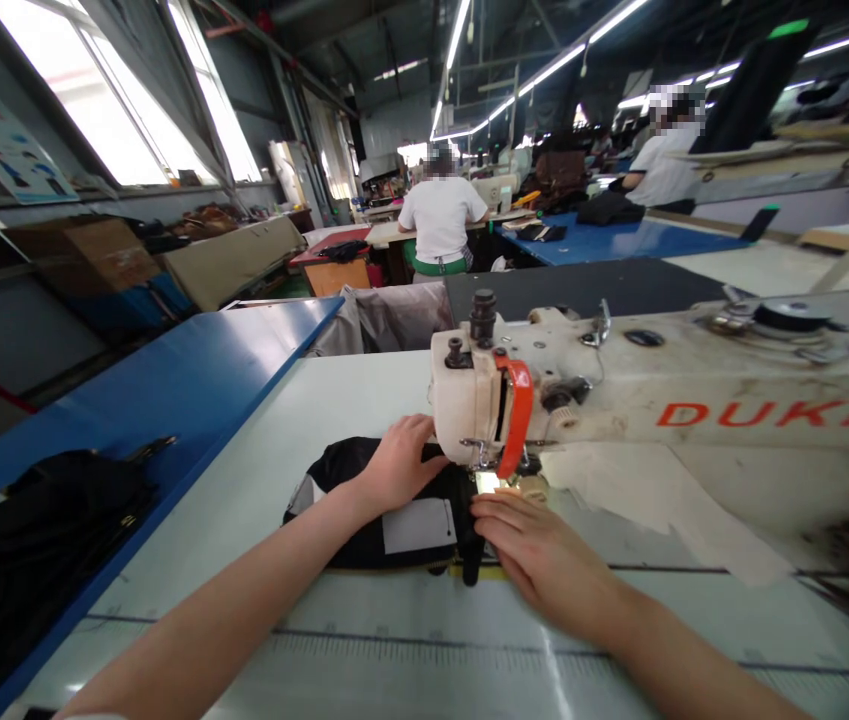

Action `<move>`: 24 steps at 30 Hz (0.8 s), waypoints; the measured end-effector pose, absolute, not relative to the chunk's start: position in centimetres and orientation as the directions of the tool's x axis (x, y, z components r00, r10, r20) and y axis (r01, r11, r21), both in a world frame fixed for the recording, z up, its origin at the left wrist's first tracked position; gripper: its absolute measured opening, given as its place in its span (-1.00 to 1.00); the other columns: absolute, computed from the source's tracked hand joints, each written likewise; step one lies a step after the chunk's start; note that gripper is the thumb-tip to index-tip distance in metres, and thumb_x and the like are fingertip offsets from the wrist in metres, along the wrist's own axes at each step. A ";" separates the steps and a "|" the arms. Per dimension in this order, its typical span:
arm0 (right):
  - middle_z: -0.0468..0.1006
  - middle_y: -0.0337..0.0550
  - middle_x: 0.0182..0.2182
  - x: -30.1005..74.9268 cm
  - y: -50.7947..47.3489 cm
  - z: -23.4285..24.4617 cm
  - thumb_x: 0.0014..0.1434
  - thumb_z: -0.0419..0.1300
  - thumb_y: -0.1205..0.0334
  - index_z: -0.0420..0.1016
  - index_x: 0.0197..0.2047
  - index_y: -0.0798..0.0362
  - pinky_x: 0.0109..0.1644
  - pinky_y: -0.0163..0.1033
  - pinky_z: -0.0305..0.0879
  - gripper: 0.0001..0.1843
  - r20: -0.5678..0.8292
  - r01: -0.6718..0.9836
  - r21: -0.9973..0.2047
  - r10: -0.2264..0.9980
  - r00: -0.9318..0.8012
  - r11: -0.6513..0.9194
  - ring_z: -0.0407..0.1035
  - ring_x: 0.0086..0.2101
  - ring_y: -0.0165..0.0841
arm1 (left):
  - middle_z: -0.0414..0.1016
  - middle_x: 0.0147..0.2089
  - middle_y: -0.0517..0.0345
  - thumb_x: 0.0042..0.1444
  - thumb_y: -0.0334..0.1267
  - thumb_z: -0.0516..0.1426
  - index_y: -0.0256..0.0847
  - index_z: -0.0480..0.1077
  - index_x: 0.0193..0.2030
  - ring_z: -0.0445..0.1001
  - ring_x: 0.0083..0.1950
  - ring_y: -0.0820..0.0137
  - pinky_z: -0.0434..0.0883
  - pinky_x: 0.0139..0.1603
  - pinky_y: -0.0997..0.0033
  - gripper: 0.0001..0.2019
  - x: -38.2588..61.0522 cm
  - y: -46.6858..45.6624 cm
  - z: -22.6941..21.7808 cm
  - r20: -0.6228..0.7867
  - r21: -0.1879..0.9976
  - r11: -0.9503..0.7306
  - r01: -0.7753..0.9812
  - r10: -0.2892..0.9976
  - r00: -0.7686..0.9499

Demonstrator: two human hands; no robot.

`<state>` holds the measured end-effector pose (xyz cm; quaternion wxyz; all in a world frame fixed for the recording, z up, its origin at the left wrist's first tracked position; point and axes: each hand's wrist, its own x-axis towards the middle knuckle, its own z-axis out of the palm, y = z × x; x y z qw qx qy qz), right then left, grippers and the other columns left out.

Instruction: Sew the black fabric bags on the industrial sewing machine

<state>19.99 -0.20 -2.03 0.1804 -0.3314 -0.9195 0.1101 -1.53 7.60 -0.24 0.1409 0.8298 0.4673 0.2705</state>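
A black fabric piece [360, 537], possibly a bag part, lies on the sewing table under the head of a white sewing machine [461, 385]. It bears a pale rectangular patch [418, 527], and a zipper runs along its near edge. My left hand [400, 468] rests on top of it, left of the needle area, with thumb and fingers apart. At the right edge, my right hand [533, 545] has its fingers together on a narrow black strip [471, 545] of the piece; its thumb is hidden. A small lamp lights the needle area, and the needle itself cannot be made out.
An orange guard [516, 415] hangs on the machine head. Pale sheets [626, 490] lie beneath the machine arm. Ruler markings [394, 645] cross the table's near side. Black items [56, 530] lie on the blue table [221, 355] at left. Two people sit farther back.
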 end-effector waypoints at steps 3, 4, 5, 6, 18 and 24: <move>0.41 -0.06 0.07 19.8 -0.4 -1.8 0.15 -0.04 0.52 0.38 -0.03 0.08 0.22 0.03 0.08 -0.63 0.211 0.598 -0.282 0.656 -0.724 0.750 0.22 0.10 -0.24 | 0.41 -0.03 0.01 0.13 -0.32 0.11 -0.22 0.36 -0.16 0.36 0.02 0.22 0.33 0.08 0.11 -0.87 -3.1 2.9 1.5 0.373 0.399 -0.554 0.730 0.826 0.423; 0.39 -0.06 0.09 19.8 -0.5 -1.7 0.15 -0.05 0.53 0.36 0.00 0.08 0.23 0.03 0.06 -0.61 0.200 0.606 -0.273 0.660 -0.724 0.747 0.21 0.11 -0.24 | 0.42 -0.06 0.03 0.15 -0.31 0.10 -0.21 0.35 -0.16 0.37 0.01 0.25 0.34 0.07 0.15 -0.88 -3.5 1.3 1.8 0.356 0.416 -0.568 0.710 0.820 0.448; 0.38 -0.05 0.11 19.7 -0.5 -1.5 0.15 -0.05 0.54 0.34 0.03 0.08 0.24 0.03 0.04 -0.58 0.191 0.609 -0.268 0.661 -0.726 0.746 0.19 0.13 -0.25 | 0.43 -0.09 0.04 0.15 -0.28 0.11 -0.20 0.35 -0.15 0.39 -0.03 0.27 0.37 0.02 0.19 -0.87 -3.9 -0.3 1.9 0.325 0.440 -0.555 0.706 0.831 0.451; 0.37 -0.05 0.12 19.6 -0.6 -1.3 0.14 -0.06 0.54 0.33 0.05 0.09 0.25 0.02 0.03 -0.56 0.186 0.606 -0.269 0.658 -0.729 0.748 0.17 0.14 -0.26 | 0.43 -0.12 0.05 0.13 -0.26 0.14 -0.19 0.34 -0.16 0.39 -0.05 0.26 0.40 -0.02 0.21 -0.85 -4.1 -1.6 1.9 0.311 0.457 -0.527 0.716 0.849 0.427; 0.37 0.00 0.11 19.7 -1.2 -0.6 0.12 -0.09 0.56 0.35 0.04 0.14 0.25 -0.05 0.06 -0.55 0.235 0.553 -0.311 0.627 -0.743 0.772 0.18 0.14 -0.30 | 0.39 -0.34 0.20 0.04 -0.38 0.12 -0.20 0.40 -0.34 0.39 -0.31 0.39 0.36 -0.30 0.42 -0.95 -3.6 -2.3 1.2 0.145 0.621 -0.258 0.740 0.966 0.214; 0.40 0.01 0.08 19.7 -1.5 -0.9 0.11 -0.07 0.56 0.34 0.06 0.12 0.23 -0.05 0.07 -0.54 0.254 0.546 -0.317 0.624 -0.739 0.775 0.24 0.10 -0.29 | 0.38 -0.42 0.24 0.10 -0.28 0.11 -0.22 0.37 -0.32 0.37 -0.39 0.45 0.34 -0.38 0.49 -0.93 -1.1 -1.1 1.1 0.122 0.811 -0.166 0.560 0.986 0.117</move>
